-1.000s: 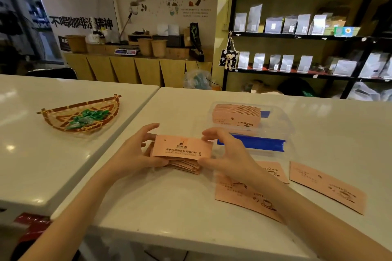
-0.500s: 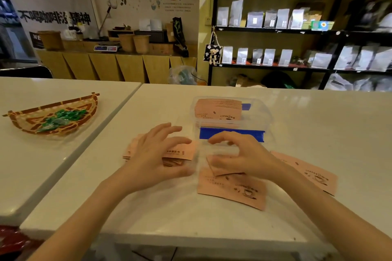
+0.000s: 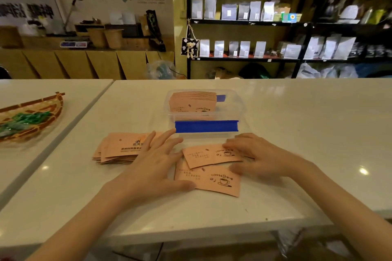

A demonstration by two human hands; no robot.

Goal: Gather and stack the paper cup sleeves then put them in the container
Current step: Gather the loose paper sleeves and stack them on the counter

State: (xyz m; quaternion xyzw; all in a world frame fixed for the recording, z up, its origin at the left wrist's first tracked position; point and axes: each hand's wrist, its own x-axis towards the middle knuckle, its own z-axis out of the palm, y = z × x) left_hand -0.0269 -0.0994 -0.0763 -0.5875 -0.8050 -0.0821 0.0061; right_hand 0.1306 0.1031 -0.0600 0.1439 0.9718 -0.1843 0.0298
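Note:
A stack of pink paper cup sleeves (image 3: 118, 150) lies on the white table, left of centre. Two loose sleeves overlap in the middle: an upper tilted one (image 3: 206, 154) over a lower one (image 3: 212, 179). My left hand (image 3: 154, 163) rests flat with fingers spread between the stack and the loose sleeves, touching both. My right hand (image 3: 261, 154) grips the right end of the upper sleeve, fingers at its top edge and thumb at its lower edge. A sliver of a third sleeve shows under that hand. Behind stands a clear plastic container (image 3: 239, 108) with a blue clip, holding stacked sleeves (image 3: 193, 103).
A woven basket (image 3: 42, 108) with green wrapped items sits on the neighbouring table at the left, across a narrow gap. The table's front edge runs close under my forearms. Shelves of pouches and a wooden counter fill the background.
My left hand has let go of the stack, which now lies on the table, and has moved right. My right hand has drawn one loose sleeve over another.

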